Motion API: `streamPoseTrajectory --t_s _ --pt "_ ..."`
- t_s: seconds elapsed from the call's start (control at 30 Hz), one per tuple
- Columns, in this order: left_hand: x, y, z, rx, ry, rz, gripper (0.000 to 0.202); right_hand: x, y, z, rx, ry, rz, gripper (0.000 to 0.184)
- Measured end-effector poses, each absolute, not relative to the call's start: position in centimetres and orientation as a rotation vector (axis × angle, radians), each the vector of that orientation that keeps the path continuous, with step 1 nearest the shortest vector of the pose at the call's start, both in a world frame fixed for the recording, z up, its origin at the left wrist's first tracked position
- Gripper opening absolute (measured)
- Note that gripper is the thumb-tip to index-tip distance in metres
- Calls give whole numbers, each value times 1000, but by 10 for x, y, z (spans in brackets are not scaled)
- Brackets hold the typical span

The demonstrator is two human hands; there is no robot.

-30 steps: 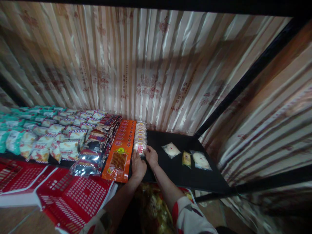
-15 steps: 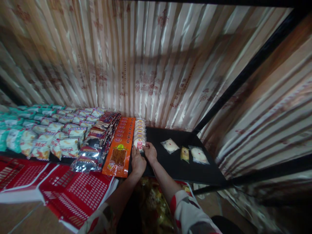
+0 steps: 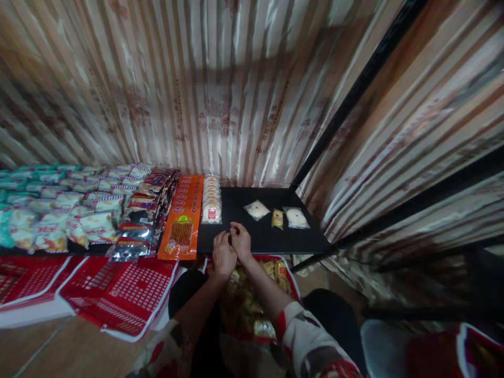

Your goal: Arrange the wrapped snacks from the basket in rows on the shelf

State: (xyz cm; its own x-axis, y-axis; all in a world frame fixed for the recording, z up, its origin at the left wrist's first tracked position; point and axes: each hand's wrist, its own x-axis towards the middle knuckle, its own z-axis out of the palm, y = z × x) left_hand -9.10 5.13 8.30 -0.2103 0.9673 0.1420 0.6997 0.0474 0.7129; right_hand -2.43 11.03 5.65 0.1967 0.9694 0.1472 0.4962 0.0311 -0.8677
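Note:
Above the black shelf's front edge, my left hand and my right hand are close together, fingers curled in. No object shows in either hand. Just beyond them stands a row of white round packaged cakes in clear wrap, the nearest with a red and white label. To the left of that row lies a long orange snack packet with brown sticks pictured on it. Below my wrists is a red-rimmed basket full of gold-wrapped packets.
Right on the shelf lie two white wrapped cakes and a small yellow packet. Dark glossy packets and rows of white and teal packets fill the left. Red baskets stand below. A black post slants at right.
Both hands have drawn back toward me from the row of white cakes, which stays in place. The view has shifted, showing more of the basket below.

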Motion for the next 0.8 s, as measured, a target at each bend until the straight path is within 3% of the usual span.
streamPoseTrajectory --t_s 0.3,0.57,0.8 --pt "-52 4 70 1872 1713 875 38 35 45 56 -1567 -1429 699 28" --pt "-17 -45 38 1812 1558 572 34 101 -17 35 -1976 -1564 598 31" --pt "0 -63 28 1576 1498 533 40 122 -43 16 -2204 -1657 620 41"
